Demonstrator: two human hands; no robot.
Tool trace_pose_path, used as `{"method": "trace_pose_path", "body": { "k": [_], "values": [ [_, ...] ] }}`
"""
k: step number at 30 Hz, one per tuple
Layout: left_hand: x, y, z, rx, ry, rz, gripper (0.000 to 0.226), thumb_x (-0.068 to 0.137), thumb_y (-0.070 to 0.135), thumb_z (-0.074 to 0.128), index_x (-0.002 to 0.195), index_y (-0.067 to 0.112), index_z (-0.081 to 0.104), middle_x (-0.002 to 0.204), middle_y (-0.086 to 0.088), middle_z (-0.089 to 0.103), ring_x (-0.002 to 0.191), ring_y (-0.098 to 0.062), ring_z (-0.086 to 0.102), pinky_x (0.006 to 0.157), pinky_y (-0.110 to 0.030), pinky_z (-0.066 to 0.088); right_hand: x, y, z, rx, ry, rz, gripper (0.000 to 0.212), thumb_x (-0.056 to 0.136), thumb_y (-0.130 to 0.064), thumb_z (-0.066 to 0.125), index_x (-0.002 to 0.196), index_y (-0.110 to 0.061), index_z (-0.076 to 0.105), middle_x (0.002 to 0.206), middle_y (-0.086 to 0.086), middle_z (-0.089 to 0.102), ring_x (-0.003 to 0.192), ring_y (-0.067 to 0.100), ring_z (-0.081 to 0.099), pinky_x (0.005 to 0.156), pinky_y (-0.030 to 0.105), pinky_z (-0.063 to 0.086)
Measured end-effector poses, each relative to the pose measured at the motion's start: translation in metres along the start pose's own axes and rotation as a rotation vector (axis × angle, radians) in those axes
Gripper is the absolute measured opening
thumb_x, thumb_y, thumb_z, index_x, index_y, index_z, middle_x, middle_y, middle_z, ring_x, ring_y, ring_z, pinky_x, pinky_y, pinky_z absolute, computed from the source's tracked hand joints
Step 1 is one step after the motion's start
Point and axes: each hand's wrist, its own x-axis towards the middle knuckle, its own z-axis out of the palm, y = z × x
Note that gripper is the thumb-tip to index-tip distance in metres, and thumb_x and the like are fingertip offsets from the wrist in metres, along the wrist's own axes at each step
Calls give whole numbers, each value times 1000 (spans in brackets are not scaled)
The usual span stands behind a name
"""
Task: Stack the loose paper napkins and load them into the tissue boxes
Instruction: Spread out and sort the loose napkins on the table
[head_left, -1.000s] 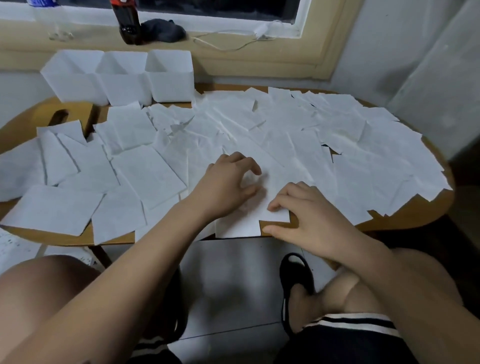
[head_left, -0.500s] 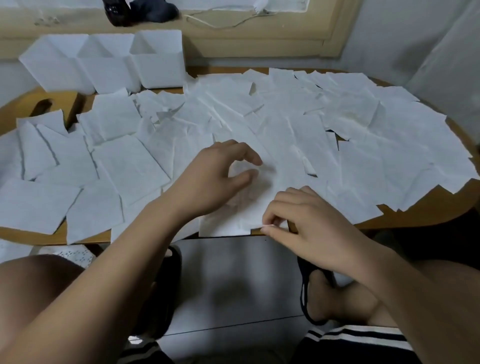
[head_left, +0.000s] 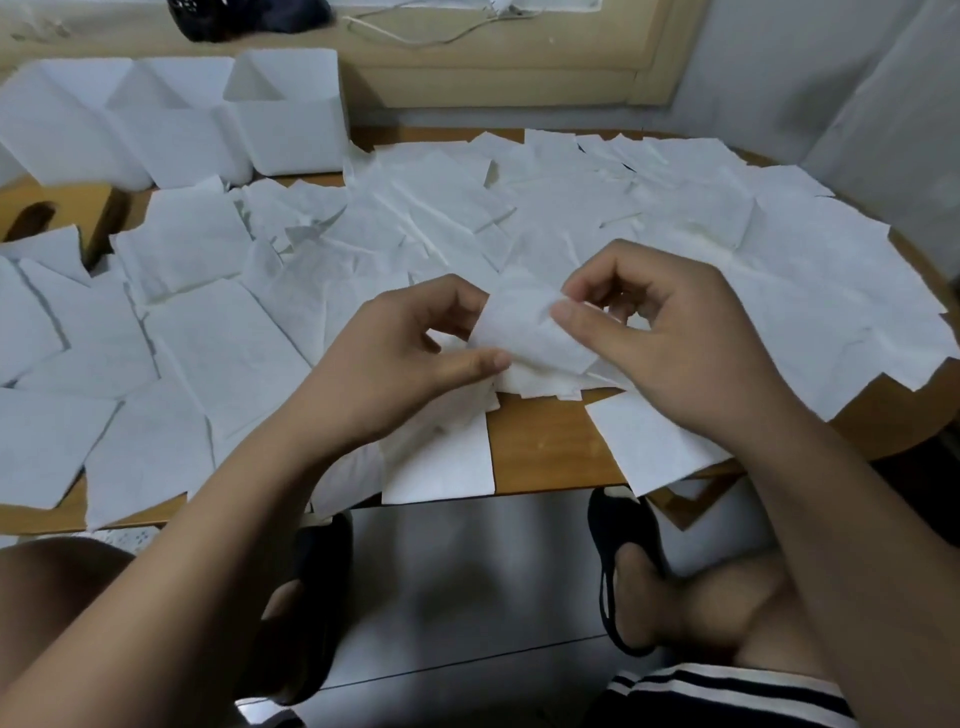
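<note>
My left hand and right hand pinch one napkin; the rest litter the tabletop, and the boxes at eleven o'clock look empty.

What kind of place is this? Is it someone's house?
Probably a room in a home: a wooden table against a window sill, a white cable lying on it, and the seated person's black slippers.

The left hand and the right hand meet above the near middle of the wooden counter, each pinching an edge of one crumpled white napkin. Around them loose napkins cover most of the counter. Three open white tissue boxes stand in a row at its far left.
</note>
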Motion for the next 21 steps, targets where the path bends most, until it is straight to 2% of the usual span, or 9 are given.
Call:
{"method": "trace_pose_path", "body": {
  "k": [4, 6, 8, 9, 11, 14, 18, 21],
  "values": [
    [1, 1, -1, -66, 74, 4, 9, 95, 24, 83, 98, 20, 76, 96, 8, 78, 88, -5, 72, 78, -30, 55, -6, 11, 2, 208, 122, 69, 5, 98, -21, 80, 96, -22, 75, 90, -10, 74, 90, 17, 72, 88, 44, 60],
    [1, 4, -1, -97, 109, 22, 7, 97, 23, 82, 97, 19, 76, 94, 6, 77, 88, -13, 71, 81, -42, 55, -9, 16, 4, 334, 152, 99, 6, 97, -19, 80, 96, -22, 75, 91, -6, 75, 92, 17, 71, 91, 46, 58],
    [-1, 10, 0, -127, 128, 45, 6, 99, 22, 79, 98, 17, 76, 99, 0, 77, 97, -31, 71, 87, -58, 55, -11, 17, 4, 397, 150, 114, 6, 98, -17, 79, 96, -22, 75, 89, -6, 73, 90, 15, 69, 89, 38, 58],
    [-2, 13, 0, -150, 144, 50, 7, 100, 21, 78, 99, 15, 76, 100, -3, 77, 100, -36, 71, 90, -59, 55, -12, 17, 4, 408, 141, 118, 6, 98, -16, 78, 97, -21, 74, 87, -8, 73, 89, 12, 68, 87, 31, 56],
    [-3, 15, -3, -168, 176, 36, 5, 101, 19, 76, 99, 14, 75, 99, -7, 77, 101, -38, 71, 89, -51, 55, -14, 15, 2, 396, 104, 132, 4, 100, -18, 75, 100, -21, 74, 87, -12, 72, 88, 6, 67, 83, 23, 54],
    [-3, 11, -15, -76, 168, -25, 4, 101, 24, 76, 98, 22, 75, 93, -6, 77, 93, -35, 72, 83, -45, 53, -14, 21, -3, 250, 4, 165, 8, 103, -29, 70, 103, -24, 76, 97, -14, 76, 97, 5, 69, 90, 29, 53],
    [-6, -4, -28, 150, 104, -166, 5, 99, 34, 76, 96, 31, 77, 86, 6, 76, 76, -9, 69, 70, -33, 51, -12, 42, -6, -253, -81, 173, 12, 97, -44, 73, 105, -34, 73, 108, -17, 67, 107, 5, 61, 98, 34, 50],
    [-7, -14, -32, 303, 82, -244, 2, 97, 41, 76, 99, 41, 76, 87, 12, 76, 77, -6, 71, 71, -37, 59, -12, 49, -6, -461, -194, 243, 26, 92, -54, 72, 110, -35, 69, 112, -17, 59, 113, 7, 53, 108, 36, 39]
  ]
}}
